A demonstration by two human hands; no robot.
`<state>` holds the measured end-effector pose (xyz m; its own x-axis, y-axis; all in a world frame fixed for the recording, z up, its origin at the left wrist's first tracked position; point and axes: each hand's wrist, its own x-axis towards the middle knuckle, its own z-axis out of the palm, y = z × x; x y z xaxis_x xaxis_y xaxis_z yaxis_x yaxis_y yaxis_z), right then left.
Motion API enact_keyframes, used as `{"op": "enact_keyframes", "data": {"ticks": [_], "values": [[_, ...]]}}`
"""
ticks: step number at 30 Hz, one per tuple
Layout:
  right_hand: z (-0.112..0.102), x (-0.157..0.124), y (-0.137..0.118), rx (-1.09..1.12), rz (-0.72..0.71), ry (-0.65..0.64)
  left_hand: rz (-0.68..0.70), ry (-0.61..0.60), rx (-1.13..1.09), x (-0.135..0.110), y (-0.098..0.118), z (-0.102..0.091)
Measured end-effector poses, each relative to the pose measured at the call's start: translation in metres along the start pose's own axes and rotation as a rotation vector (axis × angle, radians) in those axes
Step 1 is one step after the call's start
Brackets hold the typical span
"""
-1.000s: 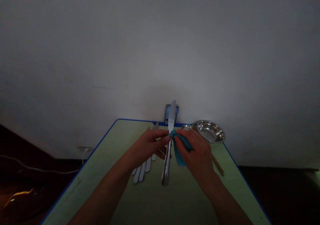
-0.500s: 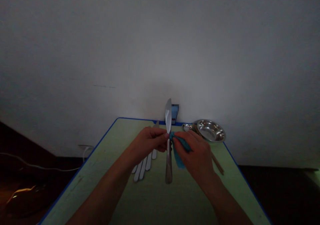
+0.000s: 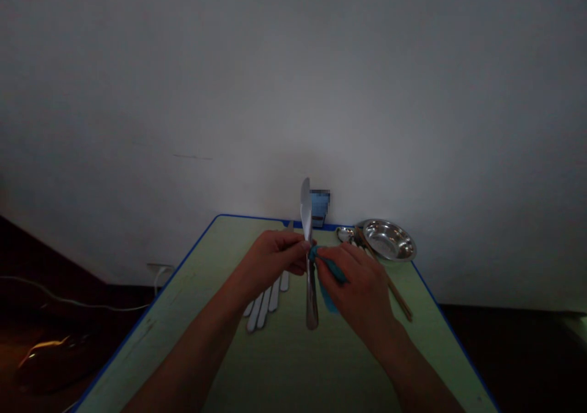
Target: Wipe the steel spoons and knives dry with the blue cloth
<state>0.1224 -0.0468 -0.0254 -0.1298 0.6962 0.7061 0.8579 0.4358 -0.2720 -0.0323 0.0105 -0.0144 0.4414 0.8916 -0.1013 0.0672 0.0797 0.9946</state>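
Note:
My left hand point(image 3: 270, 261) pinches a steel table knife point(image 3: 309, 260) at its middle and holds it upright above the green table point(image 3: 284, 364), blade tip up and handle end down. My right hand point(image 3: 358, 284) grips a folded teal cloth point(image 3: 328, 278) and presses it against the knife just right of my left fingertips. Both hands are closed and nearly touch each other at the knife.
Several pieces of steel cutlery point(image 3: 266, 300) lie side by side on the table under my left hand. A steel bowl point(image 3: 389, 239), a spoon point(image 3: 343, 233) and wooden chopsticks point(image 3: 397, 295) sit at the far right. A small blue object point(image 3: 319, 208) stands against the wall.
The knife has turned from leaning right to nearly upright, its blade tip shifting left. The handle end has swung slightly right. Both hands keep their hold.

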Motion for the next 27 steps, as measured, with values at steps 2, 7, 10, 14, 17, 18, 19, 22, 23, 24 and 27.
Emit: {"op": "enact_keyframes", "data": {"ticks": [2,7,10,14,17,18,19,22,23,24,27], "values": [[0.0000,-0.0002,-0.0008,-0.004,-0.006,-0.019,0.005,0.015,0.003,0.0000,0.0009,0.0005],[-0.0007,-0.0013,-0.0011,-0.005,-0.018,-0.049,0.005,0.029,-0.007,-0.0006,0.0024,0.0005],[-0.0012,-0.0020,-0.0009,-0.017,-0.029,-0.066,-0.004,0.030,-0.017,-0.0006,0.0022,0.0002],[-0.0014,-0.0027,-0.0018,-0.056,-0.052,-0.093,-0.005,0.033,-0.021,0.0006,0.0013,-0.0006],[-0.0015,-0.0031,-0.0030,-0.068,-0.070,-0.113,-0.005,0.046,-0.027,0.0012,0.0016,-0.0015],[-0.0017,-0.0031,-0.0034,-0.070,-0.073,-0.121,-0.008,0.053,-0.033,0.0011,0.0021,-0.0018],[-0.0020,-0.0030,-0.0039,-0.073,-0.075,-0.131,-0.013,0.059,-0.040,0.0010,0.0026,-0.0021],[-0.0032,-0.0025,-0.0049,-0.083,-0.068,-0.178,-0.018,0.087,-0.058,0.0004,0.0042,-0.0033],[-0.0036,-0.0024,-0.0051,-0.084,-0.066,-0.195,-0.018,0.097,-0.061,0.0004,0.0044,-0.0040],[-0.0039,-0.0023,-0.0053,-0.084,-0.068,-0.208,-0.017,0.106,-0.063,0.0007,0.0045,-0.0049],[-0.0041,-0.0026,-0.0054,-0.085,-0.081,-0.239,-0.011,0.116,-0.071,0.0021,0.0043,-0.0079]]}}
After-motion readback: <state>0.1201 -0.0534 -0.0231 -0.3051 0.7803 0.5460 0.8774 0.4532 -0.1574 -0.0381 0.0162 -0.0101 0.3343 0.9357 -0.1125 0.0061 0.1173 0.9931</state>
